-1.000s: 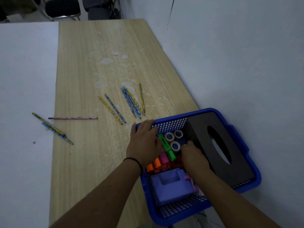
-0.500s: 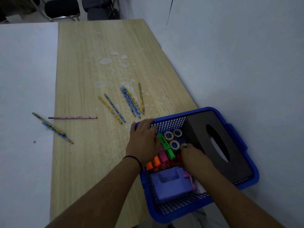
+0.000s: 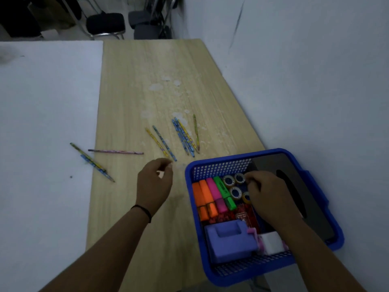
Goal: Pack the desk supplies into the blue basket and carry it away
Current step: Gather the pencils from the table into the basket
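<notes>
Left hand fingers loosely curled, empty, beside blue basket; right hand fingers' grip hidden

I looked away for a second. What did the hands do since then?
The left hand let go of the blue basket rim and moved out over the wooden table, toward the loose pencils. The right hand stayed inside, by the tape rolls. Pencils and highlighters lie as before.
</notes>
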Demonstrator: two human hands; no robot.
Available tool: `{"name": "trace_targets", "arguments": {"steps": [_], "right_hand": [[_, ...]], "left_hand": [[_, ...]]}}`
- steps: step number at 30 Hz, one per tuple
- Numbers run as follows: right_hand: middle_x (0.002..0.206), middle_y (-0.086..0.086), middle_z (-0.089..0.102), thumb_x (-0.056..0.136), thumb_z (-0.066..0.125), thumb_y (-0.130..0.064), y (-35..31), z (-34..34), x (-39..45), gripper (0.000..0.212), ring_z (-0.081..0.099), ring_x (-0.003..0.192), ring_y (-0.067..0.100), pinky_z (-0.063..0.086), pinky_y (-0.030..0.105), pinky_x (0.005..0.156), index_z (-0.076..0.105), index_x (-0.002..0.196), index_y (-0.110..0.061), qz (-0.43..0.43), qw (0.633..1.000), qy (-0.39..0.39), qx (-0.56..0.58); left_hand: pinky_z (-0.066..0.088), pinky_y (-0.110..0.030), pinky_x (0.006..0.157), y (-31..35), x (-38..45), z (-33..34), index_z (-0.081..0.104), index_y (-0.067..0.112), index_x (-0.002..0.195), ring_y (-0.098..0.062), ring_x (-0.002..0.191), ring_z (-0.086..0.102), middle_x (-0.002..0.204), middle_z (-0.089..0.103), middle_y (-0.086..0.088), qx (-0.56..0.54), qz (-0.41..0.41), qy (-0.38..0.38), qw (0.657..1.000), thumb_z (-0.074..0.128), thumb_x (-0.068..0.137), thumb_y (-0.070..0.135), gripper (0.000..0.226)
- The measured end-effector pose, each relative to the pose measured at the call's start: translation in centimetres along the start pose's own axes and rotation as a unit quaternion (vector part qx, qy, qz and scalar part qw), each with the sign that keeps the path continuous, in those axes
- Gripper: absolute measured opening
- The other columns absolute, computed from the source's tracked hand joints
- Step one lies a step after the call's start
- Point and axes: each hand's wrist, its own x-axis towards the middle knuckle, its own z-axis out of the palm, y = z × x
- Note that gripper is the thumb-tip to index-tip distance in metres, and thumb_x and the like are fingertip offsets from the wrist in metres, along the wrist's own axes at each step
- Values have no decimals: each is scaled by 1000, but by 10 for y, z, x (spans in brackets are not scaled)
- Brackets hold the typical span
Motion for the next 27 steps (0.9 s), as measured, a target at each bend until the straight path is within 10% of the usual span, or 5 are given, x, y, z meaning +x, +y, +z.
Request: {"name": "trace_targets", "arguments": {"steps": [12,17,27], "right_hand": [[82,5,65,81,52,-19,-123,138,32,22,61,74,25,48,37,69,70,90,-11,-212,972,-36,-90],[103,5,61,94,43,-23,-139,176,38,27,56,95,23,37,35,81,63,109,-12,-229,961,-110,-112],[107,6,61,96,41,-24,-139,192,48,30,57,94,22,40,35,84,60,116,-13,-188,963,-155,-113]], "left_hand": [[35,-22,55,-103,39,-96,60,5,84,-9,64,49,72,59,-2,63,-251,86,962,58,87,26,21],[41,-30,68,-133,71,-106,60,3,87,-21,78,54,76,59,-7,93,-289,78,950,59,87,40,38],[40,-22,48,-142,101,-98,56,6,66,-16,52,49,60,54,-5,56,-363,42,929,66,76,17,18]]}}
